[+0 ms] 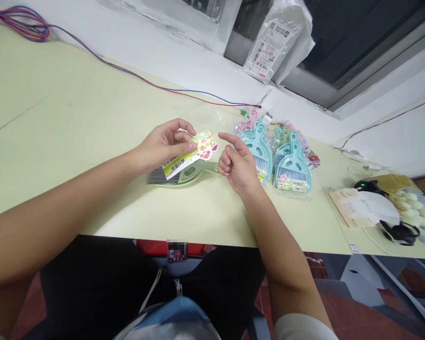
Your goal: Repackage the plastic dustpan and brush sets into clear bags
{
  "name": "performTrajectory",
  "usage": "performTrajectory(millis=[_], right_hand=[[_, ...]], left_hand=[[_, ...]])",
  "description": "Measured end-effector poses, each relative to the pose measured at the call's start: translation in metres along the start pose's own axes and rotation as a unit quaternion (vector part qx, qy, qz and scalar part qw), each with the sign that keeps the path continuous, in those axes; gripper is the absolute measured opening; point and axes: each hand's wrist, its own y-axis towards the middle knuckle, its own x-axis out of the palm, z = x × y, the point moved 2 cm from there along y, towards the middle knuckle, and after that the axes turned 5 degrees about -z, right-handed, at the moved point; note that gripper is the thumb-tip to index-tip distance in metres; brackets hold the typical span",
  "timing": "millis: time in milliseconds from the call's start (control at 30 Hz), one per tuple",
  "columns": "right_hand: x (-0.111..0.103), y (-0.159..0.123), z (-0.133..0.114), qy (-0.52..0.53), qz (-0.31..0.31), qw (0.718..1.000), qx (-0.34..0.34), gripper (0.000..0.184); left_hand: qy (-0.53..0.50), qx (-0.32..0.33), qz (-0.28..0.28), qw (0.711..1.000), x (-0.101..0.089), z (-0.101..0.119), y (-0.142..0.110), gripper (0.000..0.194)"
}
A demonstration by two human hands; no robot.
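My left hand (172, 144) pinches a printed paper label card (191, 153), yellow-green and white with red flower pictures, between thumb and fingers. Below the card lies a green mini dustpan (193, 174) on the table, with a dark-bristled brush (163, 176) on it, partly covered by the card. My right hand (236, 163) is at the dustpan's handle end, covering its tip. Its index finger stretches towards the card, while the other fingers are curled in. Whether anything sits inside those curled fingers is hidden.
Right of my hands lie bagged blue dustpan sets (264, 153) and a second bagged pile (293, 167). Further right are a face-printed box (354, 208), black headphones (400, 233) and pale egg-like items (414, 208). A red-blue cable (134, 75) runs along the wall. A plastic-wrapped packet (269, 47) stands at the window.
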Motion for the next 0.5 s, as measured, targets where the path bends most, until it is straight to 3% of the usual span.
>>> performTrajectory(millis=[267, 500], right_hand=[[-0.002, -0.0031, -0.0021, -0.011, 0.036, 0.999, 0.008, 0.046], [-0.0012, -0.0018, -0.0053, -0.016, 0.063, 0.998, 0.013, 0.01]], left_hand=[[-0.023, -0.006, -0.007, 1.0, 0.0006, 0.0005, -0.0007, 0.052], [-0.006, -0.005, -0.002, 1.0, -0.0001, -0.0004, 0.0, 0.053]])
